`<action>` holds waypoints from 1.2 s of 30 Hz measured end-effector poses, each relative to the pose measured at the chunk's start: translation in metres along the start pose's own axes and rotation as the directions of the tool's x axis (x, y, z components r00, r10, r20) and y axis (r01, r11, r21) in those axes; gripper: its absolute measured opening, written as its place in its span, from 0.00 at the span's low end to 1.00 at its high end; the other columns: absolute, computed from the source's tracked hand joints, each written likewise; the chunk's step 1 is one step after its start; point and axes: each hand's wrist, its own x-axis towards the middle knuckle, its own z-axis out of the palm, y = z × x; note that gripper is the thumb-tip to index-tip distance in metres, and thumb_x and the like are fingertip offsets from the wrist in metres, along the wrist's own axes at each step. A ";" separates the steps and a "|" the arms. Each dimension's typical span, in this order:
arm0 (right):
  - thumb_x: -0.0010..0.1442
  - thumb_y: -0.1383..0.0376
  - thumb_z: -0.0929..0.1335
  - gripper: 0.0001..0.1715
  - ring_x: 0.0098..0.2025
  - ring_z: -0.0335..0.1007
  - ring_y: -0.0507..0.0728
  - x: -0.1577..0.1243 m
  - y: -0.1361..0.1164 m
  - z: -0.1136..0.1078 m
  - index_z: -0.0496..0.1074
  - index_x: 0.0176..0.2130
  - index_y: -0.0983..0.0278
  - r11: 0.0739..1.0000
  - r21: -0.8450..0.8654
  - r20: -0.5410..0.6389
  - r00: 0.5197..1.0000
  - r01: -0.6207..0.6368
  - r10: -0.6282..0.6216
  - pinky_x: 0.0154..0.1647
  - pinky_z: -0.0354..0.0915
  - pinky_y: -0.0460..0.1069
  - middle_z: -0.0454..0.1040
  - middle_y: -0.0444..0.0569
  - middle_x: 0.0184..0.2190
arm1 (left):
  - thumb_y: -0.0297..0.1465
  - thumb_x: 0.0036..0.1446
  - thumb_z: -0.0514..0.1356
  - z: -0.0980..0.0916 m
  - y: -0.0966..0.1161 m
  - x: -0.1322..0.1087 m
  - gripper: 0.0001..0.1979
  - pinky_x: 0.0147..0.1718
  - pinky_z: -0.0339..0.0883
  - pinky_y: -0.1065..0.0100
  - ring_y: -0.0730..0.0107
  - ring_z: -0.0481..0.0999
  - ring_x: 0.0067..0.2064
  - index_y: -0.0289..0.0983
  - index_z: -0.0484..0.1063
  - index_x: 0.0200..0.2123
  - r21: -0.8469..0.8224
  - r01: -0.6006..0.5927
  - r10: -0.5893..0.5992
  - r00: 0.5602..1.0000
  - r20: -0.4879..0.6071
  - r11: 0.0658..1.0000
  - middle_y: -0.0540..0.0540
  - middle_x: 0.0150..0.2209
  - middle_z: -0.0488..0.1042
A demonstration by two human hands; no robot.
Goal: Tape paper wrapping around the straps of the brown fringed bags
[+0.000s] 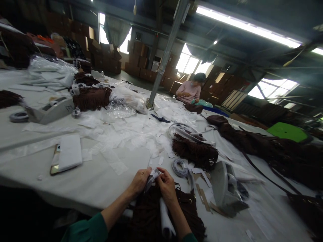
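Near the table's front edge, my left hand [139,181] and my right hand [167,187] both pinch a small grey-white wrapped bundle [152,174], which looks like a strap end in wrapping. Its exact kind is hard to make out. Below my hands lies a dark brown fringed bag [145,213] with small metal rings on its right side. A white wrapped strip [165,216] runs down over the bag beside my right wrist. Right of my hands rests a coil of grey-wrapped strap [179,168].
A grey tape dispenser [223,186] stands at right, another [51,110] at left. Another brown fringed bag [195,152] lies ahead. White paper scraps [136,134] cover mid-table. A metal pole [165,57] rises behind them. A white slab [70,153] lies left. A co-worker [188,90] is across the table.
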 end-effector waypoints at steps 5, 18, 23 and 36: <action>0.56 0.63 0.65 0.20 0.32 0.69 0.56 0.007 -0.002 -0.023 0.70 0.48 0.65 0.948 -0.290 -0.219 0.956 0.128 -0.196 0.34 0.65 0.50 0.74 0.49 0.33 | 0.56 0.56 0.45 0.004 -0.004 -0.002 0.34 0.16 0.51 0.71 0.74 0.59 0.15 0.32 0.71 0.21 -0.003 0.015 -0.015 0.999 -0.038 1.000 0.49 0.13 0.64; 0.59 0.62 0.63 0.22 0.50 0.67 0.63 0.018 -0.019 -0.070 0.70 0.52 0.65 0.602 -0.789 -0.153 0.908 0.126 -0.390 0.54 0.60 0.58 0.74 0.57 0.47 | 0.56 0.53 0.49 0.004 0.002 -0.001 0.31 0.18 0.51 0.71 0.75 0.59 0.17 0.32 0.71 0.23 0.015 -0.045 0.046 0.995 -0.084 0.999 0.51 0.15 0.63; 0.61 0.59 0.64 0.20 0.53 0.66 0.64 -0.038 -0.039 -0.066 0.71 0.52 0.59 0.727 -0.604 -0.012 0.908 0.326 -0.418 0.55 0.61 0.61 0.74 0.54 0.49 | 0.58 0.55 0.45 0.004 0.000 -0.003 0.35 0.18 0.53 0.70 0.73 0.61 0.18 0.31 0.70 0.24 0.037 -0.035 0.038 0.997 -0.071 0.999 0.50 0.15 0.64; 0.63 0.69 0.60 0.17 0.52 0.68 0.63 -0.092 -0.012 -0.048 0.75 0.45 0.60 0.739 -0.565 -0.105 0.855 0.369 -0.507 0.55 0.61 0.63 0.76 0.52 0.45 | 0.42 0.43 0.68 0.028 0.026 -0.037 0.24 0.38 0.68 0.65 0.60 0.74 0.38 0.40 0.72 0.43 0.543 -0.336 0.168 0.927 0.334 0.770 0.49 0.37 0.77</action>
